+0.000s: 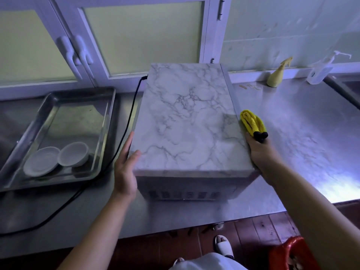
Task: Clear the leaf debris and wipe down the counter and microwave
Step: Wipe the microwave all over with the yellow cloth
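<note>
Left hand (pixel 124 170) flat against the microwave's (pixel 187 121) left side, fingers straight, thumb on the marble-patterned top. Right hand (pixel 261 152) at the right edge, gripping a folded yellow cloth (pixel 252 122). Microwave sits mid steel surface (pixel 302 133), black cord (pixel 124 133) trailing left. Tray (pixel 17 184) left of it holds two white bowls (pixel 74 153). Spray bottle (pixel 276 76) far right by the wall.
</note>
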`<control>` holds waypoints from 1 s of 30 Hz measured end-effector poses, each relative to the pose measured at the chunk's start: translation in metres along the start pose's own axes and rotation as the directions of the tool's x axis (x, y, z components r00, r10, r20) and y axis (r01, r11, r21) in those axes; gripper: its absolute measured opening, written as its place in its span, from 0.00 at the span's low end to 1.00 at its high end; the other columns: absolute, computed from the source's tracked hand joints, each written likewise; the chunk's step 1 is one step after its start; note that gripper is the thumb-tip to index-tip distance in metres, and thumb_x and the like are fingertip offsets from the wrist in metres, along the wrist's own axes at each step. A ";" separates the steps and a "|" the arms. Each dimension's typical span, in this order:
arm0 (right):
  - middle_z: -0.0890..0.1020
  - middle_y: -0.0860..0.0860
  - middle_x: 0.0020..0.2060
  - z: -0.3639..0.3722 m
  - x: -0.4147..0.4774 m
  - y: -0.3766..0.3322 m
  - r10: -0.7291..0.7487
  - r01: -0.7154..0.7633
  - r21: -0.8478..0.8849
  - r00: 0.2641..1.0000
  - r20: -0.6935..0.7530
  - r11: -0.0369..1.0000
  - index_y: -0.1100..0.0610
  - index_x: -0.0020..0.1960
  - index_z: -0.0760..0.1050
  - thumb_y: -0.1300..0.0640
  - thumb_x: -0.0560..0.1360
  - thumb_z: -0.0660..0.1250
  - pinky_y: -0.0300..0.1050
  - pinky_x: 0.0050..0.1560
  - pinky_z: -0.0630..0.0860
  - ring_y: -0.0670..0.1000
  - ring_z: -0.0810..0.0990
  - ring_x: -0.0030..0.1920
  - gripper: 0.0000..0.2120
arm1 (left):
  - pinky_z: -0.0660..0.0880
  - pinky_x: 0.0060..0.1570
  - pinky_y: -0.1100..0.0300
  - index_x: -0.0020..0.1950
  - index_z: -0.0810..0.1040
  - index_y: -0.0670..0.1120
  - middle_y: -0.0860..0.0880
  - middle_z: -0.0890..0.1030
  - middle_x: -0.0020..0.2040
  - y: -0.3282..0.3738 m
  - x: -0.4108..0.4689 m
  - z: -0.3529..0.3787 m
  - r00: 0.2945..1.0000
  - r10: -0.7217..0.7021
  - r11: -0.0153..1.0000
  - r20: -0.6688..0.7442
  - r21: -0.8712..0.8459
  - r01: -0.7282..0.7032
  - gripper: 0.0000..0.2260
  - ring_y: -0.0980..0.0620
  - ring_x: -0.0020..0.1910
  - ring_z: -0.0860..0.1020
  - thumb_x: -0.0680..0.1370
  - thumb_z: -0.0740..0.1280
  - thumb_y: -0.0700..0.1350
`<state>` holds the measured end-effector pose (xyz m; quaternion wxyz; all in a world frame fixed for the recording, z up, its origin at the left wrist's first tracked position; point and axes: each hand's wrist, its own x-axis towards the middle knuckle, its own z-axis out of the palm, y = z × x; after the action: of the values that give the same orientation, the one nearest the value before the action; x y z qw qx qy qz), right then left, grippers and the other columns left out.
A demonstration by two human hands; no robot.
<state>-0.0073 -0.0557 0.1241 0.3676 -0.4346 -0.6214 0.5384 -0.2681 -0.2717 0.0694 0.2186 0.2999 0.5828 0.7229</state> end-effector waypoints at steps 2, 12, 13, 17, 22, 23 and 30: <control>0.79 0.26 0.48 0.006 -0.027 0.007 0.008 -0.003 0.046 0.996 -0.090 0.999 0.44 0.66 0.73 0.54 0.83 0.62 0.20 0.47 0.69 0.26 0.76 0.46 0.13 | 0.56 0.76 0.40 0.75 0.70 0.52 0.47 0.71 0.74 -0.002 0.000 -0.018 0.998 -0.003 1.000 0.055 -0.007 0.004 0.26 0.47 0.76 0.66 0.76 0.64 0.48; 0.84 0.34 0.49 0.001 -0.082 0.015 -0.027 0.104 0.163 0.907 -0.419 0.981 0.47 0.59 0.79 0.60 0.81 0.65 0.26 0.49 0.74 0.35 0.80 0.48 0.11 | 0.59 0.75 0.38 0.73 0.73 0.48 0.44 0.74 0.72 -0.001 -0.016 -0.005 0.999 -0.002 0.997 0.041 -0.079 0.005 0.26 0.45 0.74 0.68 0.74 0.63 0.45; 0.84 0.35 0.48 -0.005 -0.075 0.015 -0.027 0.110 0.160 0.894 -0.446 0.981 0.46 0.58 0.79 0.59 0.81 0.65 0.27 0.48 0.75 0.36 0.81 0.48 0.10 | 0.62 0.74 0.42 0.73 0.73 0.48 0.45 0.74 0.72 -0.001 -0.020 0.004 1.000 0.014 0.996 0.023 -0.090 -0.012 0.26 0.45 0.74 0.69 0.74 0.63 0.45; 0.83 0.44 0.42 -0.036 -0.031 0.018 0.014 0.112 0.193 0.834 -0.552 0.975 0.50 0.57 0.80 0.57 0.79 0.67 0.41 0.46 0.76 0.48 0.80 0.44 0.08 | 0.69 0.67 0.64 0.70 0.76 0.56 0.46 0.76 0.71 -0.004 -0.026 0.052 0.996 0.063 0.995 -0.070 -0.077 -0.069 0.24 0.50 0.72 0.71 0.75 0.63 0.41; 0.81 0.46 0.38 -0.047 0.034 0.005 0.015 0.160 0.241 0.804 -0.595 0.957 0.51 0.55 0.79 0.62 0.77 0.67 0.43 0.45 0.76 0.49 0.79 0.40 0.10 | 0.71 0.65 0.65 0.69 0.75 0.53 0.51 0.77 0.69 -0.009 0.012 0.100 0.990 0.013 0.988 -0.141 -0.149 -0.034 0.24 0.53 0.71 0.73 0.74 0.63 0.38; 0.83 0.43 0.40 -0.047 0.043 0.004 0.026 0.160 0.259 0.805 -0.592 0.953 0.50 0.55 0.80 0.62 0.77 0.67 0.40 0.45 0.77 0.46 0.81 0.41 0.10 | 0.71 0.63 0.67 0.70 0.75 0.52 0.52 0.78 0.68 -0.010 0.020 0.106 0.987 0.016 0.988 -0.159 -0.151 -0.040 0.24 0.54 0.70 0.73 0.74 0.63 0.38; 0.83 0.39 0.40 -0.062 0.104 0.004 0.070 0.184 0.318 0.760 -0.646 0.930 0.56 0.57 0.80 0.63 0.76 0.67 0.33 0.39 0.77 0.37 0.81 0.37 0.11 | 0.70 0.64 0.68 0.70 0.73 0.50 0.55 0.76 0.70 -0.022 0.045 0.148 0.974 0.011 0.987 -0.226 -0.151 -0.046 0.24 0.57 0.71 0.72 0.74 0.64 0.39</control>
<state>0.0138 0.0639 0.1280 0.6490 -0.4985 -0.3592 0.4486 -0.1999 -0.1312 0.0769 0.1637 0.2070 0.5411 0.7985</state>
